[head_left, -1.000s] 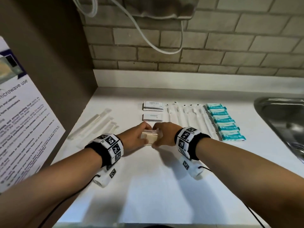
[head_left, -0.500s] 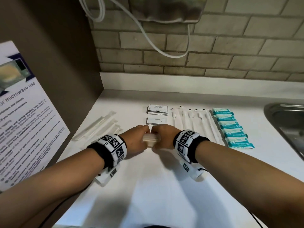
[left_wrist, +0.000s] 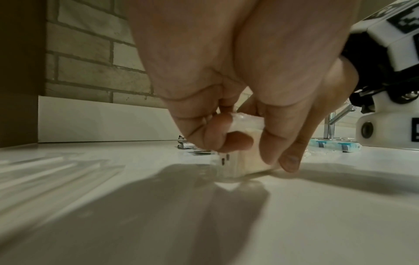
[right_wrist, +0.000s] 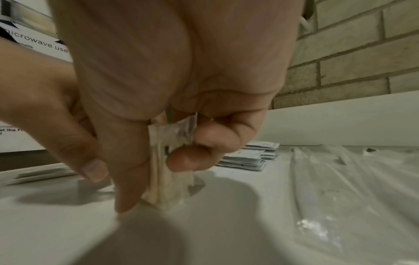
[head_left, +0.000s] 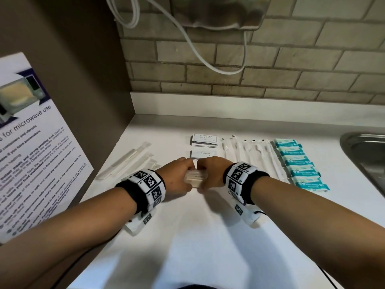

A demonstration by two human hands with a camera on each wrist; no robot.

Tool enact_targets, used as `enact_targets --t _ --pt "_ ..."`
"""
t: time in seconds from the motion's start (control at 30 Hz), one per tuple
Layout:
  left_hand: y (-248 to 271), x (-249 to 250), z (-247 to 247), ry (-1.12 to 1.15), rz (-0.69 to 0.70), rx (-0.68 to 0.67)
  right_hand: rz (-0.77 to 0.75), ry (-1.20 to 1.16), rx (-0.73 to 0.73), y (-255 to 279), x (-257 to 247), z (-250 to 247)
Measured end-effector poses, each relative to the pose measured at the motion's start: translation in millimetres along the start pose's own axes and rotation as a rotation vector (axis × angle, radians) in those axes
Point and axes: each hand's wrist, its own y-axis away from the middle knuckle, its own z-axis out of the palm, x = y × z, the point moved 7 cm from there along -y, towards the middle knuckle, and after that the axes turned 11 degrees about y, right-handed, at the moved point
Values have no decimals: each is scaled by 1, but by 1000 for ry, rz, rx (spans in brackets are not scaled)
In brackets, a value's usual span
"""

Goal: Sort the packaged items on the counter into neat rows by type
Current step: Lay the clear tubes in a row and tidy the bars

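Note:
Both hands hold a small stack of clear-wrapped cream packets standing on edge on the white counter. My left hand grips its left end, fingers curled over the top. My right hand pinches the right end. Behind them lie a toothpaste sachet stack and a shampoo sachet stack. To the right run wrapped toothbrushes and a row of teal packets.
Clear wrapped sticks lie at the left by the brown side wall, which carries a microwave notice. A steel sink sits at the right edge. A white cable hangs on the brick wall.
The hands have drawn closer together on the packet stack and squared it up on edge; the head view has shifted slightly. Other rows are unmoved.

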Motion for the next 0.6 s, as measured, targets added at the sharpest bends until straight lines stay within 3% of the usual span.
enact_targets --t 0.23,0.6 --pt "-3 -4 9 -46 -24 -58 7 -18 -22 1 -3 8" --pt "-4 -5 7 -38 -34 -14 -23 -60 -29 13 4 -3"
